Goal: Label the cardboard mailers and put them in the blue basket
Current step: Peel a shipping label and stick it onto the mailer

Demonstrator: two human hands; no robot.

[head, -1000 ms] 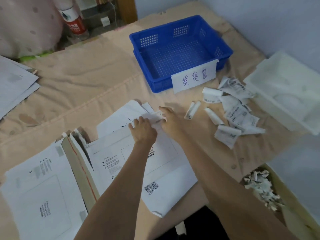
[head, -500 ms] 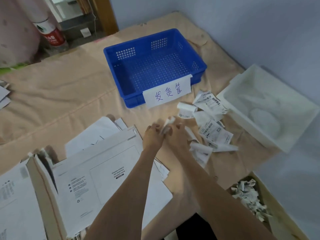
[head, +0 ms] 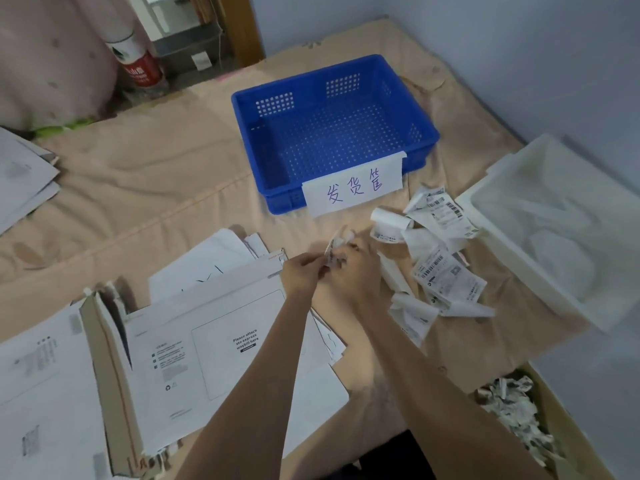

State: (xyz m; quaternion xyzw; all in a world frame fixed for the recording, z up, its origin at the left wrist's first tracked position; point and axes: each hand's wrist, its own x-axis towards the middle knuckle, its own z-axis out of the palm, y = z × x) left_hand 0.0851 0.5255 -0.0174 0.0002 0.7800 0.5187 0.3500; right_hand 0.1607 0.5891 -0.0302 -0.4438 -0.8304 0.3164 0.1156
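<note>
Fingers of left hand [head: 303, 273] and right hand [head: 353, 268] pinch a curled label [head: 333, 250]; hasty peeling could tear it.

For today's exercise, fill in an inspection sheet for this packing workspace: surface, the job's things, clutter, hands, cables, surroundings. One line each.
Surface: peach cloth, wrinkled.
Job's things: blue basket with nothing in it, handwritten sign on its front; cardboard mailers stacked at near left, top one unlabelled; loose labels piled right of the hands.
Clutter: white tray at right; box of paper scraps at lower right.
Hands: left hand and right hand together pinch a small label.
Cables: nothing seen.
Surroundings: spray can beyond the far edge; grey wall.
</note>
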